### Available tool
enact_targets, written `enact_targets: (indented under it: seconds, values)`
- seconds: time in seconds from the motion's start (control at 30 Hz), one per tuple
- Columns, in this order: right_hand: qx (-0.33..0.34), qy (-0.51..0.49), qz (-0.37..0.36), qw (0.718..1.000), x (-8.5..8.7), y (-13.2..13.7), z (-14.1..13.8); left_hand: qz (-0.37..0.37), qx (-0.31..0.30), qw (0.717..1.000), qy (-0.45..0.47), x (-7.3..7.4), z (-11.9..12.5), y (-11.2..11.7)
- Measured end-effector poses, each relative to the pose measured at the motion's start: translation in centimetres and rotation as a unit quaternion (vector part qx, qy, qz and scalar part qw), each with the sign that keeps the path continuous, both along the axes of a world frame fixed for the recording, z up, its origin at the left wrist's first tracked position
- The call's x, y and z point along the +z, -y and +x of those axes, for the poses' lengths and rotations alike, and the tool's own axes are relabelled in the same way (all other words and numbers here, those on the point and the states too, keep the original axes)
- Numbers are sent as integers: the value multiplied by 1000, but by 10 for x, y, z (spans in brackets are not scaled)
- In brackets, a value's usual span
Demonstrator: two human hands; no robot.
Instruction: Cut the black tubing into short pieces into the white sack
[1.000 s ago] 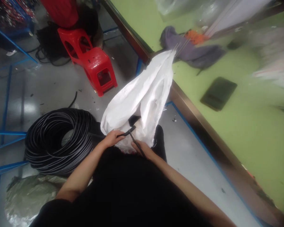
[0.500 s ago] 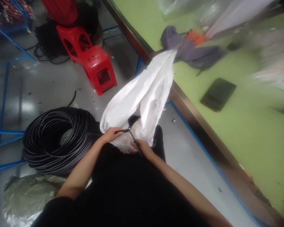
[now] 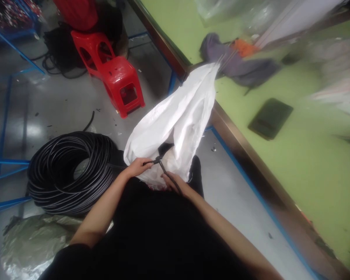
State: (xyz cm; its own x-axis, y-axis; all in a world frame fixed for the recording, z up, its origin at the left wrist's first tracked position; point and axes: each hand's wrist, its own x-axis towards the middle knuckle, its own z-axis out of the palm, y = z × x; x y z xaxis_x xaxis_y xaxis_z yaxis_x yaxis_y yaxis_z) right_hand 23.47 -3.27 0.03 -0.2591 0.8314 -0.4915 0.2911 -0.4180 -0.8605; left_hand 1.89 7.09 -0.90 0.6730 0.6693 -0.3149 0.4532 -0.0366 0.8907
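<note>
We see the green worktop [image 3: 315, 175] first, cut off at the right and blurred toward its far side. From its corner a white sack [image 3: 160, 124] slopes down before us, its folds hiding most of the inside. At our left lies a coil of black cable [image 3: 67, 182], beyond it two red stools [image 3: 124, 77]. Our right grip [image 3: 175, 182] is closed around a slender dark tool [image 3: 165, 170], partly covering it; our left grip [image 3: 138, 167] pinches a black strip [image 3: 153, 161] above the sack, meeting the tool's tip, too small to make out.
</note>
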Motion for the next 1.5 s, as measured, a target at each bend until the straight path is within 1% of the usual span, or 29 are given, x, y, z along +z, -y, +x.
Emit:
enact_targets:
  seconds: [0.07, 0.17, 0.3, 0.37, 0.47, 0.57, 0.63, 0.73, 0.83, 0.9, 1.07, 1.13, 1.2, 1.33, 1.4, 1.5]
  values:
    - [2, -8, 2, 1000, -2, -1, 0, -28, -13, 1000, 1, 4, 0, 0]
    - [2, 8, 6, 1000, -4, -1, -2, -48, -16, 999, -1, 8, 1, 0]
    - [-26, 39, 20, 999, -5, 1, -5, -60, -10, 998, 8, 7, 1, 0]
    - [-43, 48, 29, 997, -4, 2, -7, -52, 11, 998, 25, 4, 0, 0]
    - [-58, 57, 36, 996, -2, 3, -6, -14, 37, 999, 35, 0, -6, 0]
    - [-66, 60, 36, 995, -3, 2, -4, 23, 31, 999, 21, 1, -12, 1]
    - [-63, 55, 30, 996, -5, 2, -3, 35, 31, 999, 14, 3, -14, 3]
    - [-57, 38, 23, 997, -8, 2, -4, 34, 24, 999, 9, 8, -14, 6]
    - [-56, 17, 21, 998, -8, 1, -6, 4, 1, 1000, 10, 12, -12, 8]
    - [-54, 16, 19, 998, -7, 1, -7, -14, -4, 1000, 9, 14, -11, 9]
    - [-91, 54, 19, 994, -8, 2, -5, -1, 47, 999, 5, 11, -15, 7]
    - [-82, 45, 20, 995, -9, 2, -2, 9, 66, 998, 3, 9, -15, 6]
    - [-55, 31, 15, 998, -10, 2, -1, 23, 85, 996, 0, 7, -13, 5]
    - [2, 27, 19, 999, -4, 2, -5, 49, 121, 991, -6, 5, -4, 6]
    - [13, 32, 28, 999, 2, 1, -8, 51, 125, 991, 0, 5, 3, 8]
    - [7, 41, 20, 999, 9, -1, -11, 53, 109, 993, -2, 5, 11, 14]
